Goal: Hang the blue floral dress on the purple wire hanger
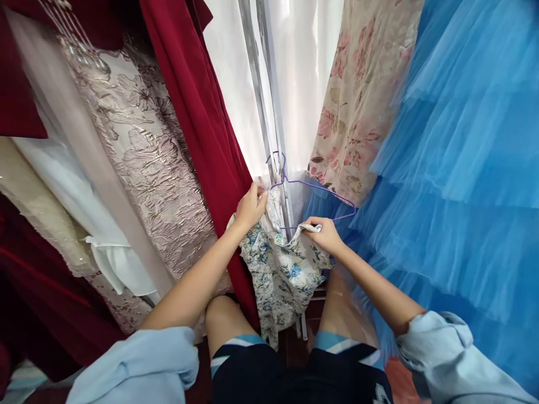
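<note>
A white blouse (295,275) with blue and yellowish flowers hangs in front of my knees. My left hand (251,207) is closed at its left shoulder, beside the hanger, with the fingertips partly blurred. On the other side, my right hand (325,234) pinches the blouse's upper edge between thumb and fingers. A purple wire hanger (324,189) is hooked at the metal poles. Its left end is inside or behind the blouse's left shoulder. The right end sticks out bare above my right hand.
Metal poles (265,101) rise in front of a white curtain (227,50). Dark red cloth (197,112) and a pinkish embossed dress (155,163) hang at left. A pink-flowered dress (357,106) and a layered blue tulle dress (471,157) hang at right.
</note>
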A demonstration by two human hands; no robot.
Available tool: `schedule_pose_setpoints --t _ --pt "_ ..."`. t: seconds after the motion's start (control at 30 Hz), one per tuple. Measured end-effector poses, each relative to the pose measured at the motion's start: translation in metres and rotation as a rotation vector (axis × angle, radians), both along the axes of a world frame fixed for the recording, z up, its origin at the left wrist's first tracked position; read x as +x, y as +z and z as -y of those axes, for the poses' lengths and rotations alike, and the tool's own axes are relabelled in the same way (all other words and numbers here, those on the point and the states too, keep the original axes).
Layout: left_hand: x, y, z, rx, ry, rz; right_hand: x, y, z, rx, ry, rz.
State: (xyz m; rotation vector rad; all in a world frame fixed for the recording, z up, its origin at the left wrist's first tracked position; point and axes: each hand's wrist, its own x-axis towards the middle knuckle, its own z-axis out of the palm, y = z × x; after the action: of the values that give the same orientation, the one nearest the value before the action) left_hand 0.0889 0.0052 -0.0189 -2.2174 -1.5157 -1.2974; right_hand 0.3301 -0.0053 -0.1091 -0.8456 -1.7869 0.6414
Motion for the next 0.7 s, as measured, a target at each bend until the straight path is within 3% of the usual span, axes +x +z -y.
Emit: schedule_pose_setpoints --t 0.17,0.27,0.37,0.47,0.57,0.7 --pt "-0.045 -0.019 0.01 -0.066 0.234 -0.184 0.017 0.004 -0.005 0.156 -0.035 -0.053" --pt "-0.05 -0.019 0.01 -0.051 0.221 -0.189 0.047 0.01 -0.017 0.237 -0.244 -0.2" --pt "-0.046 -0.02 0.009 -0.072 0.183 -0.174 0.077 0.023 -0.038 0.193 -0.413 -0.246" --pt "-0.045 -0.02 0.009 -0.081 0.188 -0.194 0.096 0.04 -0.06 0.063 -0.298 -0.158" --pt "-0.052 -0.017 0.009 -0.067 0.258 -0.27 0.112 0.06 -0.071 -0.171 -0.124 -0.017" --pt "-0.07 -0.011 0.01 -0.054 0.29 -0.254 0.123 0.076 -0.06 -0.543 0.243 0.025"
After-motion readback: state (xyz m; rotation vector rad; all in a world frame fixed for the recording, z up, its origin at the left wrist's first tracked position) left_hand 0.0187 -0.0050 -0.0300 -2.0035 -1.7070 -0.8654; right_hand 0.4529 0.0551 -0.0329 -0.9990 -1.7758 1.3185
